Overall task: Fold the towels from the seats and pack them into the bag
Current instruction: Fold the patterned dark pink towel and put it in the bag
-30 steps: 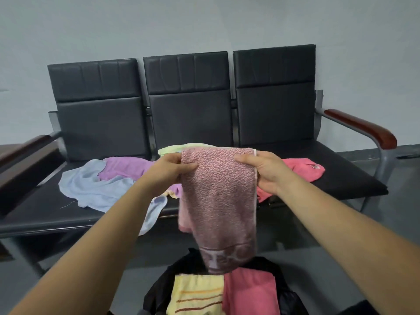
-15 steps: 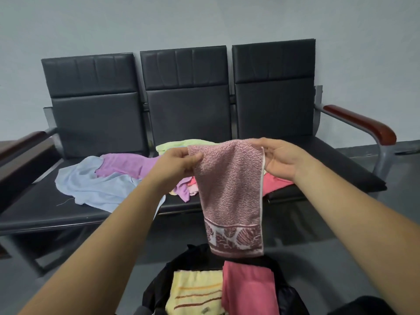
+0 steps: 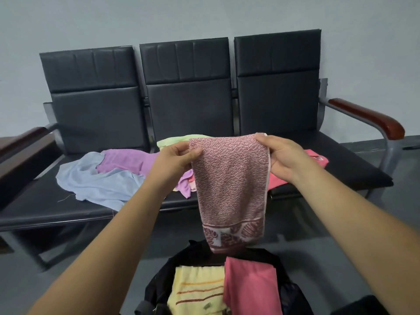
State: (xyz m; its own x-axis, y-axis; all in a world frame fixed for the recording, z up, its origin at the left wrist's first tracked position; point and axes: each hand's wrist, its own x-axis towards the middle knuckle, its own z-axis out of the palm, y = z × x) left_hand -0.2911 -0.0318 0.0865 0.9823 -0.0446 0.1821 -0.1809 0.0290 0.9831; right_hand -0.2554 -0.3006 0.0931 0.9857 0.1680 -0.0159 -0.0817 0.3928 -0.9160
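A pink terry towel (image 3: 229, 180) with a patterned dark-red border hangs folded in front of me. My left hand (image 3: 175, 159) pinches its top left corner and my right hand (image 3: 280, 156) grips its top right corner. Its lower edge hangs just above the open black bag (image 3: 193, 258) on the floor. Inside the bag lie a folded yellow striped towel (image 3: 195, 289) and a folded coral towel (image 3: 250, 285). On the seats behind lie a light blue towel (image 3: 97, 180), a purple towel (image 3: 127, 160), a pale green towel (image 3: 172, 140) and a coral-red towel (image 3: 316, 158).
The black three-seat bench (image 3: 188, 98) stands against a grey wall, with brown wooden armrests at the right (image 3: 368, 117) and left (image 3: 20, 139). Grey floor surrounds the bag.
The towel has been spread a little wider between my hands, and its patterned border now shows at the bottom. It hangs lower toward the bag than half a second ago.
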